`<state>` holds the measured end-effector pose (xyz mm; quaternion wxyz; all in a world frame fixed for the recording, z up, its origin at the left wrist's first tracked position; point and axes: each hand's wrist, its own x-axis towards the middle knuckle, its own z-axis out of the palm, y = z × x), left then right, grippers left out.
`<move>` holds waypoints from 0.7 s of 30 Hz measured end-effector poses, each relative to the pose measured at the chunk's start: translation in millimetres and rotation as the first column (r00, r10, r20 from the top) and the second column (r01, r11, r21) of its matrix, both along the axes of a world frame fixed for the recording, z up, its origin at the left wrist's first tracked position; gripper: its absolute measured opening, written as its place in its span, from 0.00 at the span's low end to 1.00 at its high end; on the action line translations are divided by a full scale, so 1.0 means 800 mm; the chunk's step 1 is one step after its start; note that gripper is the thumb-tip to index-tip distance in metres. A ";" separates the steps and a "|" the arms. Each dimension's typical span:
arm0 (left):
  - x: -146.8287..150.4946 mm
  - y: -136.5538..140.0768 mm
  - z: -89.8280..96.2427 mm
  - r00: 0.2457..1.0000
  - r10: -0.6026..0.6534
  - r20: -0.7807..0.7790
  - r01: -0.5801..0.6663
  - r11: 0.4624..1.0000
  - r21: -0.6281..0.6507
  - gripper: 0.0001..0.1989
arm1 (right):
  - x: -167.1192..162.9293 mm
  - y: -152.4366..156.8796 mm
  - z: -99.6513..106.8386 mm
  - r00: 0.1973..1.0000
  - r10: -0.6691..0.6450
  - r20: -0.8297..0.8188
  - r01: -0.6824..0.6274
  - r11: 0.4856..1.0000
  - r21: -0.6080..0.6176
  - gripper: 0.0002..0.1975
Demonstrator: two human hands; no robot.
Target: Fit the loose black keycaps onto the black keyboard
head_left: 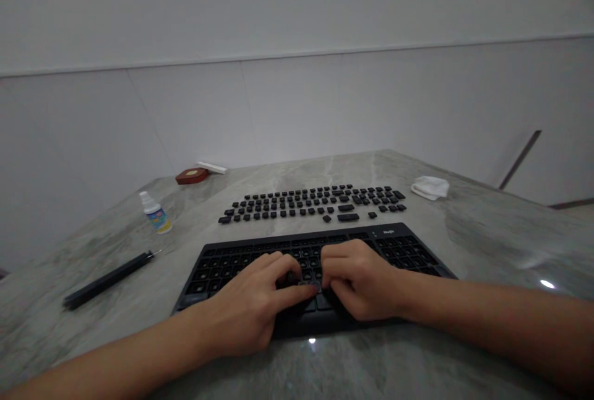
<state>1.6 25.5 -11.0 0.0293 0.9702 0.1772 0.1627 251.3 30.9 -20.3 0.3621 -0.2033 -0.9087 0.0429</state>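
Note:
A black keyboard (297,326) lies before me on the table, with most of its key slots bare of caps. My left hand (260,301) rests over its middle. The index finger is bent and the thumb tip presses down beside it at a key position; anything between them is too small to make out. Right beside it, my right hand (357,279) is closed with its fingers curled down onto the keyboard. What its fingertips hold, if anything, is hidden. Behind the keyboard, loose black keycaps (348,217) are laid out in rows.
A black-handled tool with a thin metal tip (109,277) lies at the left. Beyond it stands a small spray bottle (156,214). A reddish-brown case (192,176) and a white flat object (212,167) sit far back. A white cloth (430,187) lies at the right.

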 end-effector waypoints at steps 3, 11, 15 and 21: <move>0.002 -0.001 0.004 0.999 0.014 -0.040 -0.014 1.000 0.005 0.34 | 0.002 0.003 -0.002 0.989 -0.040 -0.146 0.039 0.999 -0.010 0.11; 0.002 0.006 0.018 0.985 0.161 0.055 -0.161 0.987 -0.005 0.29 | 0.002 0.002 0.001 0.991 -0.019 -0.134 0.018 1.000 -0.009 0.12; -0.063 0.036 0.045 0.825 0.561 -0.072 -0.547 0.824 0.149 0.19 | 0.001 0.002 0.003 0.979 -0.046 -0.197 0.040 0.999 -0.036 0.12; -0.268 0.050 0.008 0.308 0.938 -0.160 -0.874 0.346 0.341 0.22 | 0.002 0.005 0.001 0.972 -0.090 -0.216 0.077 0.995 -0.066 0.12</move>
